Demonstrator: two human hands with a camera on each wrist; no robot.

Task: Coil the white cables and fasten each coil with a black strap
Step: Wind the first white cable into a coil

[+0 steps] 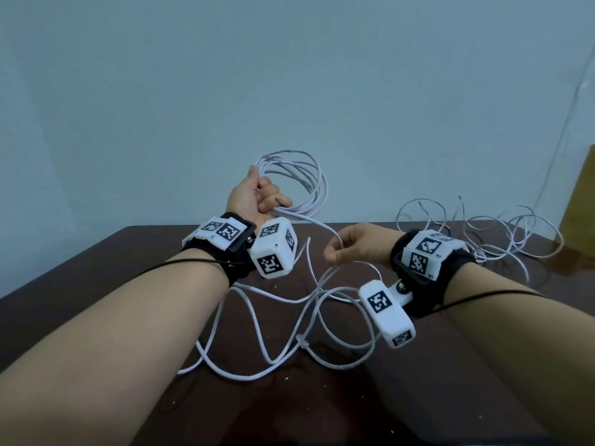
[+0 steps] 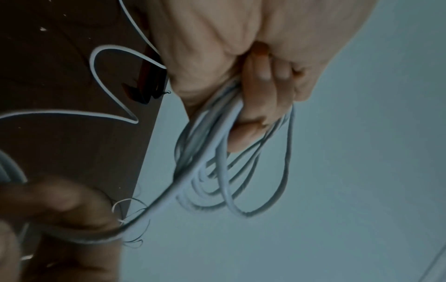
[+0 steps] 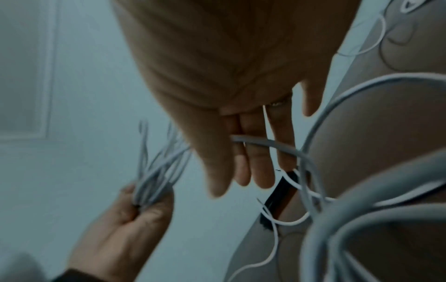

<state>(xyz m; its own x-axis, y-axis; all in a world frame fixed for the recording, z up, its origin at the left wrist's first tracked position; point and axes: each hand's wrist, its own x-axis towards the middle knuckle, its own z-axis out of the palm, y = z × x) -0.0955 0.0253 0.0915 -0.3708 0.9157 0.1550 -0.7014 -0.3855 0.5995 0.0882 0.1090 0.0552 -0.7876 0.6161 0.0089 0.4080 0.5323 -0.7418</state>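
My left hand [image 1: 267,197] is raised over the table's far edge and grips a coil of white cable [image 1: 309,181] of several loops. The left wrist view shows its fingers [image 2: 255,106] curled round the bundle [image 2: 226,171]. From the coil one strand runs down to my right hand [image 1: 333,252], which pinches it between thumb and fingers [image 3: 246,156]. The rest of this cable [image 1: 289,320] lies in loose bends on the table between my forearms. A black strap [image 3: 281,188] lies on the table beyond my right fingers; the head view does not show it.
The dark brown table [image 1: 96,284] ends at a pale wall close behind. A tangle of thinner white cable [image 1: 483,243] sprawls at the back right. A yellowish-brown object [image 1: 579,204] stands at the right edge.
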